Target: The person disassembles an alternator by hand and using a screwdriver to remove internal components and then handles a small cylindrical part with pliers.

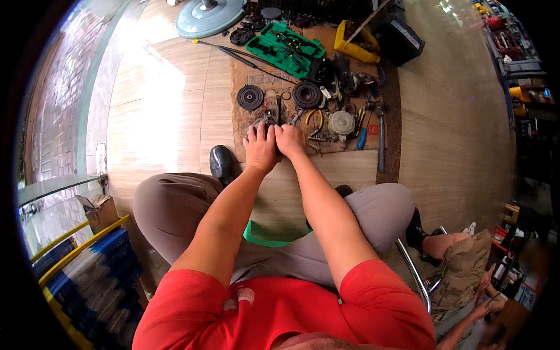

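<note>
On the worn cardboard [248,76], my left hand [261,149] rests with fingers spread over a small metal piece [265,116], partly hidden. My right hand [290,141] is beside it, fingers curled round something I cannot make out, near an upright dark bar [278,108]. A black pulley disc [251,97] and a thicker black ring part [306,94] lie above my hands. To their right are yellow-handled pliers [318,119], a round cast-metal part [341,122], a blue-handled screwdriver [363,135] and a long hammer-like tool [381,140].
A green toolcase [284,49], yellow bin [356,41] and black box [394,38] sit beyond. Stacked blue boxes [93,274] stand lower left. A person in camouflage shorts [458,268] sits at my lower right by a metal chair. Shelves of goods [525,93] line the right edge.
</note>
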Demonstrator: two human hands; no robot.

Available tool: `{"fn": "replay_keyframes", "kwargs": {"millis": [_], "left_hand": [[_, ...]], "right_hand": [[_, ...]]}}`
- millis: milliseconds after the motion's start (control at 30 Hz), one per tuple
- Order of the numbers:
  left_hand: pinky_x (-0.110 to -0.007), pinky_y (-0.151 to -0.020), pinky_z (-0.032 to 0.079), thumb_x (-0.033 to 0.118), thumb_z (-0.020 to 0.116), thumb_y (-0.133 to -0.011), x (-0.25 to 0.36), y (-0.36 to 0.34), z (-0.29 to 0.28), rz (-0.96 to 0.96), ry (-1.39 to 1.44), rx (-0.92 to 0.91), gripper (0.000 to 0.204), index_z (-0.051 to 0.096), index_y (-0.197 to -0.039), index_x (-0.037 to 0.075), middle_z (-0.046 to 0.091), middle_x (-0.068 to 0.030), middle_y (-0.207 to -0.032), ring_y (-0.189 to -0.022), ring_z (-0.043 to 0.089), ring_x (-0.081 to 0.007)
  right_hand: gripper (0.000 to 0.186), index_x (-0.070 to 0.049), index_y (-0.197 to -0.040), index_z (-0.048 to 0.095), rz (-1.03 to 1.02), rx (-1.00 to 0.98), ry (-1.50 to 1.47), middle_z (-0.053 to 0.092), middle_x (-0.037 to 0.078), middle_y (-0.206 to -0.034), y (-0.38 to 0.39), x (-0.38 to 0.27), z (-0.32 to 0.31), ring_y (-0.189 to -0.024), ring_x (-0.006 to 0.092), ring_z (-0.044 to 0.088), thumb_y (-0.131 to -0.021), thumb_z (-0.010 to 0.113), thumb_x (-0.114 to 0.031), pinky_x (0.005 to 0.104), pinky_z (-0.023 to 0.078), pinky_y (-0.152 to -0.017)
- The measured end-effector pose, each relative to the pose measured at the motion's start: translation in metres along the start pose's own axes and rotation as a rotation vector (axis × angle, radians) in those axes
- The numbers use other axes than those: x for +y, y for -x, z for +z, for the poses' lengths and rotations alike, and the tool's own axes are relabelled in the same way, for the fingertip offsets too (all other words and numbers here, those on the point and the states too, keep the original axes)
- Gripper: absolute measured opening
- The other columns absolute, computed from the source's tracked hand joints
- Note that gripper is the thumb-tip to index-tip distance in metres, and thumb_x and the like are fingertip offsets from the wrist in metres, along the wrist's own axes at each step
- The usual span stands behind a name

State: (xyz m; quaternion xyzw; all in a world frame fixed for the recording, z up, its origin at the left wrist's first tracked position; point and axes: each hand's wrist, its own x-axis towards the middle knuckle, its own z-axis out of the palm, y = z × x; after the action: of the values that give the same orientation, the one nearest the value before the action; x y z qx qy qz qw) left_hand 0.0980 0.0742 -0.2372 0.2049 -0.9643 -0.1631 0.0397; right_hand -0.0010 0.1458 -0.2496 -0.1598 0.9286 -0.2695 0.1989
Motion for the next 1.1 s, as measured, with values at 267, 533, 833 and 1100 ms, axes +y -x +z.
{"fn": "replay_keyframes", "kwargs": {"millis": [267, 533, 833, 1100], "left_hand": [[-0.063, -0.095, 0.037, 0.035, 0.080, -0.066, 0.012, -0.013, -0.016, 0.075, 0.033, 0.076, 0.079, 0.047, -0.135, 0.014, 0.045, -0.0154, -0.140, -0.128, 0.039, -0.0445], [-0.062, -0.097, 0.036, 0.042, 0.086, -0.056, 0.000, -0.003, 0.002, 0.030, -0.003, -0.005, 0.098, 0.042, -0.139, 0.014, 0.041, -0.0150, -0.142, -0.130, 0.037, -0.0452], [-0.056, -0.103, 0.034, 0.041, 0.081, -0.064, 0.005, -0.004, 0.005, 0.125, 0.042, 0.040, 0.088, 0.042, -0.137, 0.010, 0.042, -0.0179, -0.141, -0.127, 0.037, -0.0466], [-0.051, -0.105, 0.035, 0.048, 0.082, -0.060, -0.010, -0.013, -0.008, 0.223, -0.017, -0.113, 0.100, 0.039, -0.137, 0.000, 0.044, -0.0186, -0.138, -0.124, 0.042, -0.0419]], "right_hand": [[0.042, -0.001, -0.079, 0.068, -0.023, 0.038, -0.097, 0.065, 0.026, -0.084, -0.009, 0.007, -0.005, -0.081, 0.0447, 0.063, -0.089, 0.052, -0.039, 0.0508, 0.050, -0.071], [0.044, -0.003, -0.080, 0.070, 0.002, -0.029, -0.035, 0.067, 0.023, -0.083, 0.002, 0.004, -0.004, -0.080, 0.0430, 0.064, -0.087, 0.053, -0.043, 0.0512, 0.050, -0.074], [0.043, -0.008, -0.092, 0.073, 0.004, -0.063, -0.055, 0.070, 0.019, -0.098, -0.015, 0.021, 0.016, -0.093, 0.0380, 0.067, -0.088, 0.051, -0.044, 0.0487, 0.052, -0.085], [0.040, -0.008, -0.093, 0.073, 0.029, -0.024, -0.051, 0.071, 0.015, -0.100, 0.010, -0.010, -0.026, -0.096, 0.0335, 0.067, -0.089, 0.051, -0.042, 0.0473, 0.052, -0.084]]}}
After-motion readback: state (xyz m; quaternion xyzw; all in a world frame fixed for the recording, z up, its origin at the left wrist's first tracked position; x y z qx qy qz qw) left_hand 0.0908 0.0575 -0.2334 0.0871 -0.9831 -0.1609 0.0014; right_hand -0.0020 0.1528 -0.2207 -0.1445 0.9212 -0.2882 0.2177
